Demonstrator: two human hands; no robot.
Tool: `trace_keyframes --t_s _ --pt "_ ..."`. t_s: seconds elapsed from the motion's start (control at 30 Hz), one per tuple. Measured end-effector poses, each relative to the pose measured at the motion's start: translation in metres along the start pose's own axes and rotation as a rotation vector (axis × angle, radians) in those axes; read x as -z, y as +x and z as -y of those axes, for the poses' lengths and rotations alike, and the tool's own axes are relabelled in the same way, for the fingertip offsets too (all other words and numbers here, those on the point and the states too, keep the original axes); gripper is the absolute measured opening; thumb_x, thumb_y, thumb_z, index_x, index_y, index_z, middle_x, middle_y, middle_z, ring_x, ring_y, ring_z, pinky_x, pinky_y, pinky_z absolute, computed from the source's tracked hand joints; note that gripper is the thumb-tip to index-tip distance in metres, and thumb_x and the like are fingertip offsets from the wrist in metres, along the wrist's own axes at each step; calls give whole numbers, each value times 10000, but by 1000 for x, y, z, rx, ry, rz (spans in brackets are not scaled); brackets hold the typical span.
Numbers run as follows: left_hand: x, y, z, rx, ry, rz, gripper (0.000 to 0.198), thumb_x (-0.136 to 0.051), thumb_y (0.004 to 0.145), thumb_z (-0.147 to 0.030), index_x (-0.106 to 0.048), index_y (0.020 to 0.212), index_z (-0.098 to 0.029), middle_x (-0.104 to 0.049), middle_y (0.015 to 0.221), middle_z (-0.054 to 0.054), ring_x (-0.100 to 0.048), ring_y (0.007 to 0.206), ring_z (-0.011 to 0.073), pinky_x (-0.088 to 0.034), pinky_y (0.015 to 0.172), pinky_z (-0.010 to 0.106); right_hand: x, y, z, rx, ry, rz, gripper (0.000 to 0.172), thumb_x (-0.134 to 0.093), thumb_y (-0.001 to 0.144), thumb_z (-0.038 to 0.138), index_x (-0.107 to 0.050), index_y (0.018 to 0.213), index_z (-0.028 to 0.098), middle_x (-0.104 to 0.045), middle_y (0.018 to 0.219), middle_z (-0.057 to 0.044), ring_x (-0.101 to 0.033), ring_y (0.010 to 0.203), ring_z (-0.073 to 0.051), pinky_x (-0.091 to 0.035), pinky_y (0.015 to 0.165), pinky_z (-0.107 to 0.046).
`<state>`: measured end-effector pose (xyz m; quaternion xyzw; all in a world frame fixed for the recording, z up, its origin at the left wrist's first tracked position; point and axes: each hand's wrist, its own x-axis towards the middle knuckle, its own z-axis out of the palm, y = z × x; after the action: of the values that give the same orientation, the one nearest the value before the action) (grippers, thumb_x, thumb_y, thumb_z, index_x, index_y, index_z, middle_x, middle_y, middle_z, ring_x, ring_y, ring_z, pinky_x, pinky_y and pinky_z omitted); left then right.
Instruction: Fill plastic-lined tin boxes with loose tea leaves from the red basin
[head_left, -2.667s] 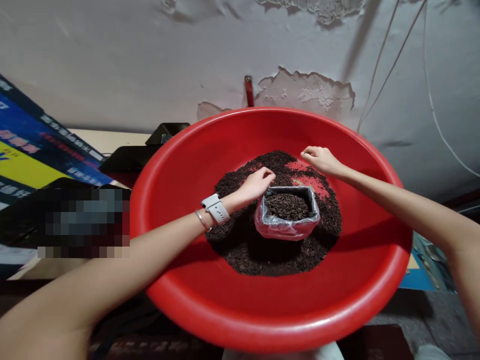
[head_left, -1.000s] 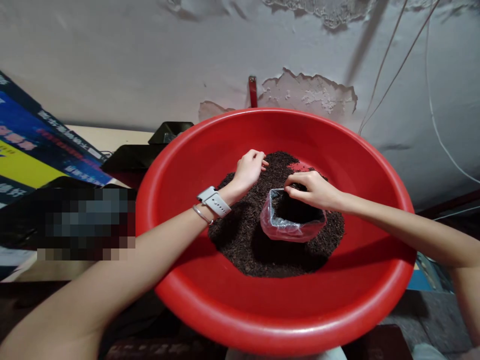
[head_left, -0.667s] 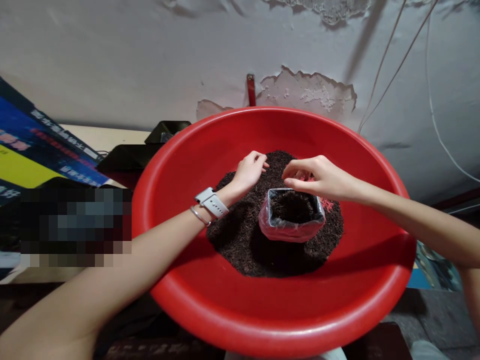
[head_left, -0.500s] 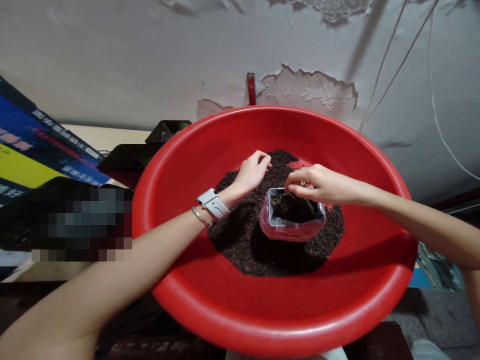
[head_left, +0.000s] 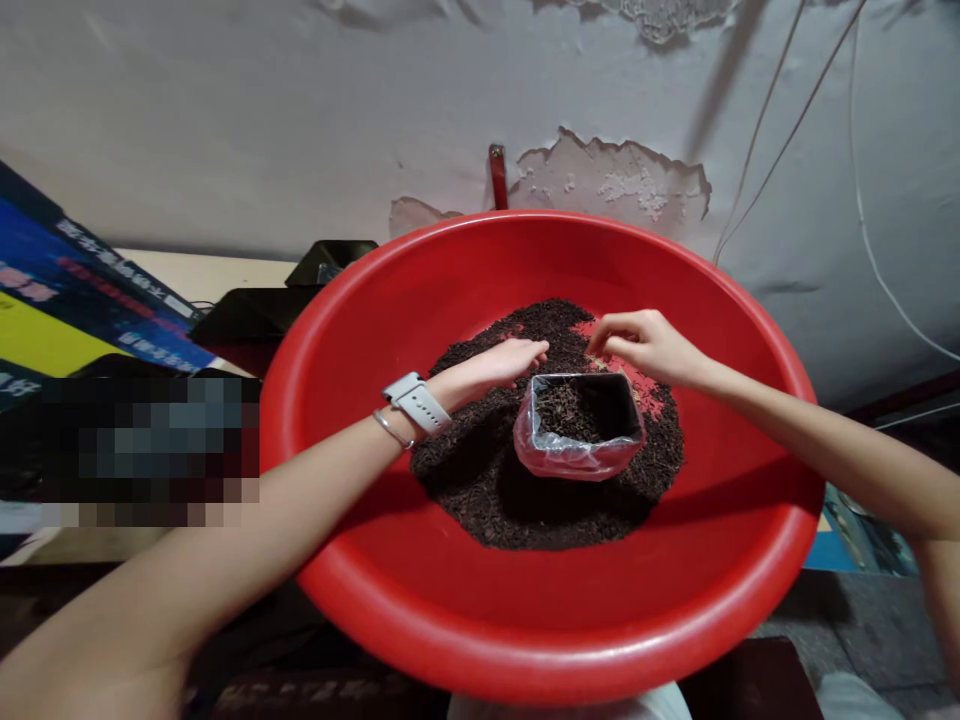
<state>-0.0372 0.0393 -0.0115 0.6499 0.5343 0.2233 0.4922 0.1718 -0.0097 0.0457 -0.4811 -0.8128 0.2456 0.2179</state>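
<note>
A tub lined with clear plastic (head_left: 577,460) stands in a wide red basin (head_left: 555,625), partly filled with dark loose flakes that look like tea leaves. More of these tea leaves (head_left: 487,505) lie heaped around it. My left hand (head_left: 516,360) hovers over the heap just left of the tub's back corner, fingers drawn together; anything in them is hidden. Just behind the tub's far rim is my right hand (head_left: 649,345), fingers bent downward and thumb apart, with nothing visible in it. Small pale bits (head_left: 600,366) lie below its fingertips.
Dark trays (head_left: 255,312) stand left of the basin, beside a printed blue-and-yellow box (head_left: 82,300). A peeling wall (head_left: 615,180) rises close behind, with a red bracket (head_left: 497,178). Thin cords (head_left: 787,110) hang at right.
My right hand has lifted out of the tub and moved back behind its far rim. My left hand has tilted flatter and lower. More of the tub's inside shows.
</note>
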Motion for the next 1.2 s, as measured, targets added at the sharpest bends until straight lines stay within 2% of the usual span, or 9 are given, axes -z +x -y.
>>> trace_keyframes --t_s 0.07,0.13,0.27,0.43,0.53,0.77,0.9,1.03,1.2 --pt "-1 -4 2 118 -49 182 310 -561 791 -464 -679 748 -180 -690 763 65 -611 629 182 -470 568 276 -1 1 -17 -228 96 -32 196 -470 831 226 -640 874 139 -670 880 -73 -590 785 -149 -469 699 -263" --pt "-3 -8 2 192 -72 295 299 -583 781 -453 -681 712 -179 -676 682 58 -589 553 178 -461 541 281 -6 -2 -32 -452 252 173 299 -450 887 390 -618 973 159 -663 973 -95 -589 786 -158 -488 642 -265" --pt "-4 -9 1 207 -51 311 316 -502 837 -406 -637 647 -192 -611 585 27 -496 459 149 -406 500 272 -17 -13 -52 -628 561 442 497 -358 896 596 -595 1078 198 -656 1009 -87 -567 697 -135 -487 586 -252" --pt "5 -13 -10 25 103 241 377 -616 736 -473 -512 485 -211 -417 461 -26 -353 433 122 -298 470 263 -12 -15 -52 -577 615 341 259 -656 753 404 -636 840 161 -608 734 -29 -491 588 -98 -432 542 -224" --pt "11 -21 -25 -100 186 181 300 -691 648 -424 -565 497 -197 -485 504 -10 -412 491 125 -322 509 258 -3 -14 -41 -510 564 219 77 -674 634 167 -608 673 156 -548 615 1 -448 545 -83 -393 528 -220" --pt "20 -48 -52 -193 154 65 170 -745 537 -289 -626 613 -195 -597 610 -4 -532 577 132 -376 521 220 22 -30 -13 -386 488 -61 119 -661 634 152 -583 723 159 -570 675 -2 -480 589 -82 -380 535 -217" --pt "21 -66 -38 -52 139 132 278 -792 485 -331 -647 672 -185 -672 731 32 -619 672 169 -451 540 210 16 -51 -15 -501 475 133 379 -743 636 260 -558 958 187 -641 929 -44 -583 729 -127 -453 559 -231" --pt "18 -77 -27 25 94 239 254 -755 519 -359 -649 665 -181 -689 742 36 -634 704 166 -480 576 209 10 -59 -9 -516 522 149 301 -701 661 184 -546 918 174 -635 825 -37 -586 653 -119 -464 546 -235" --pt "32 -81 -51 -58 53 -73 129 -693 605 -233 -584 577 -168 -592 568 12 -567 538 112 -434 505 192 25 -54 9 -484 445 -138 214 -664 670 102 -525 810 185 -560 595 -3 -533 525 -126 -422 503 -270"
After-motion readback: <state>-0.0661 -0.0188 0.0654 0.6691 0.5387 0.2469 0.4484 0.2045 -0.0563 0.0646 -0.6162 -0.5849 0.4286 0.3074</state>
